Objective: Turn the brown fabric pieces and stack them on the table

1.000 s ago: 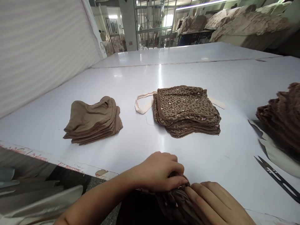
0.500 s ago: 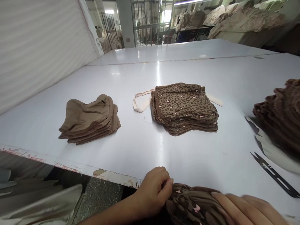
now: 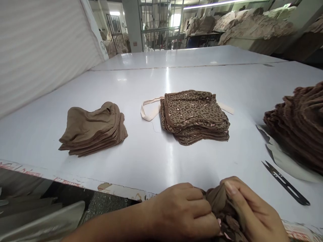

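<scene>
Bunched brown leopard-print cloth [image 3: 227, 220] is held at near edge of glossy white table [image 3: 141, 158], left hand [image 3: 185, 211] closed on it, right hand [image 3: 254, 208] pinching its border, seemingly for tension; flat leopard-print fabric stack [image 3: 194, 112] beyond, likely leaving elbow-room.

The spotted pile [image 3: 195, 112] has dark leopard spots and pink bits on brown. The cloth [image 3: 228, 218] in front of it is brown and pink. The stack [image 3: 92, 126] left of the spotted pile is plain brown. The counter [image 3: 146, 158] is white.
</scene>
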`<state>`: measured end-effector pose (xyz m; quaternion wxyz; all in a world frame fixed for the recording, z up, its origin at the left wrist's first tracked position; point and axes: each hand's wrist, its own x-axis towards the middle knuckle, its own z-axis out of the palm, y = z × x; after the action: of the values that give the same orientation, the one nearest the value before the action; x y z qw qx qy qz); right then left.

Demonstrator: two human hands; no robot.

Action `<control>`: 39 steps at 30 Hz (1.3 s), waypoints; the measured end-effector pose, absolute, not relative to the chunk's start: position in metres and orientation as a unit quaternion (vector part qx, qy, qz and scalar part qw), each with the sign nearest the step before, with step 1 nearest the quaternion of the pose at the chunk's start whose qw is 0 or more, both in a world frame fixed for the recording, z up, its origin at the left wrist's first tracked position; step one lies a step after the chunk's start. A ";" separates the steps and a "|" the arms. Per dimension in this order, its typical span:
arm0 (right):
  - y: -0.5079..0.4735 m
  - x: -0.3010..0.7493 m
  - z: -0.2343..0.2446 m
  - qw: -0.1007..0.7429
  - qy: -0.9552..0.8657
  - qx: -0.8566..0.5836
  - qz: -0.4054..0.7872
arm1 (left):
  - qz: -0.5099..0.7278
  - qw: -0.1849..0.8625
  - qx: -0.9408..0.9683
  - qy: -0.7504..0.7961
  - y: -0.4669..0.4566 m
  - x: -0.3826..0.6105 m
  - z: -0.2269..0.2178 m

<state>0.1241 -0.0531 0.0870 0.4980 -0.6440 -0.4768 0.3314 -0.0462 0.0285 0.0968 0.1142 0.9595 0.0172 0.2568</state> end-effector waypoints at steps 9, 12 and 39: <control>-0.033 0.139 0.070 0.476 -0.370 -0.665 0.439 | 0.221 0.151 0.959 0.097 0.038 -0.057 0.082; -0.037 0.146 0.081 0.397 -0.544 -0.703 0.228 | 0.205 0.141 0.958 0.143 0.048 -0.060 0.079; -0.038 0.110 0.079 0.531 -0.435 -0.610 0.396 | 0.215 0.787 0.477 0.328 0.038 -0.040 0.070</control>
<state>0.1099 -0.0382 0.0793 0.5312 -0.6097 -0.4352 0.3958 -0.0402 0.0376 0.0696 0.7867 0.4768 0.3280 0.2148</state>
